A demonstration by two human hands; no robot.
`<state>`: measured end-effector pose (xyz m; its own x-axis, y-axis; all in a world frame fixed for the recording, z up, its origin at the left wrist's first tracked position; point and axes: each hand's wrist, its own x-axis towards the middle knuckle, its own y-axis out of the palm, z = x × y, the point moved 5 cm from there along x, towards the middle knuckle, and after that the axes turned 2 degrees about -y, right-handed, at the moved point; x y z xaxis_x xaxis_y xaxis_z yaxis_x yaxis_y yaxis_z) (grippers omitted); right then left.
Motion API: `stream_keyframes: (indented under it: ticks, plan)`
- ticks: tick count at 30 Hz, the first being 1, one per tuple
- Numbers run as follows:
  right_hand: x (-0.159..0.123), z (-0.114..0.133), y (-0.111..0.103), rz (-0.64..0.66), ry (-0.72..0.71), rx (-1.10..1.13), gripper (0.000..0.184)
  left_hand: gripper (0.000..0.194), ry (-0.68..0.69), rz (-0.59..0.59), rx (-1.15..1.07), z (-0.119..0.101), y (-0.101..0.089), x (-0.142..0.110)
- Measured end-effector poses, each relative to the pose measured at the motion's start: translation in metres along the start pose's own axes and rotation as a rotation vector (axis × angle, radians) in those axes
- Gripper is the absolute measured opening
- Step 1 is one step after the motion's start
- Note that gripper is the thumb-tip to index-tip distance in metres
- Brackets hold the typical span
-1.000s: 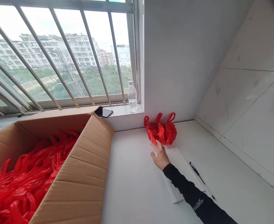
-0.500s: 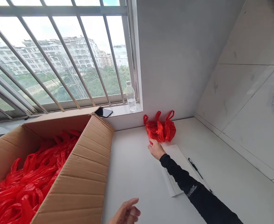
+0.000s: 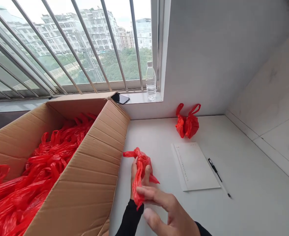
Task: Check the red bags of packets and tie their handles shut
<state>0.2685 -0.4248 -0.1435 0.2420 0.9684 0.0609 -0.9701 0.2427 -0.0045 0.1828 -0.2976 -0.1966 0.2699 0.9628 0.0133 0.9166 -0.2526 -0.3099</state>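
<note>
A knotted red plastic bag (image 3: pixel 141 160) rests in my left hand (image 3: pixel 134 173), which is wrapped round it from below and behind. What the bag holds is hidden. One loose end of the bag hangs down over my left wrist. My right hand (image 3: pixel 171 205) is in front of that hanging end, index finger against or just over it, with the thumb apart; whether it touches I cannot tell. Two more tied red bags (image 3: pixel 191 124) stand at the back of the white table (image 3: pixel 156 137), against the wall.
To the left is a big open cardboard box (image 3: pixel 95 157) heaped with red plastic bags (image 3: pixel 53 160). A notepad (image 3: pixel 198 167) and a black pen (image 3: pixel 215 170) lie on the right. The windowsill carries a water bottle (image 3: pixel 151 82) and a phone (image 3: pixel 121 98).
One of the three red bags by the wall has come forward into my left hand. My right hand has drawn back from the wall. The view has shifted left and down.
</note>
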Motion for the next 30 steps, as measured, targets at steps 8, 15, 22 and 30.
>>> stream_keyframes:
  ticks: [8, 15, 22, 30]
  plan:
    - [0.033, -0.026, -0.055, -0.032, -0.159, -0.499, 0.038, 0.026, 0.019, 0.439, -0.056, -0.006, -0.002, -0.03]
    - [0.02, -0.056, -0.06, -0.001, -0.031, -0.528, 0.017, 0.018, -0.099, 0.33, -0.019, 0.024, -0.013, -0.038]
    - [0.012, -0.064, -0.101, -0.166, 0.117, -0.502, 0.019, 0.023, -0.153, 0.208, -0.024, 0.042, -0.045, -0.041]
    - [0.012, -0.054, -0.08, -0.032, 0.153, -0.479, 0.027, 0.03, -0.033, 0.318, 0.12, 0.003, -0.027, -0.044]
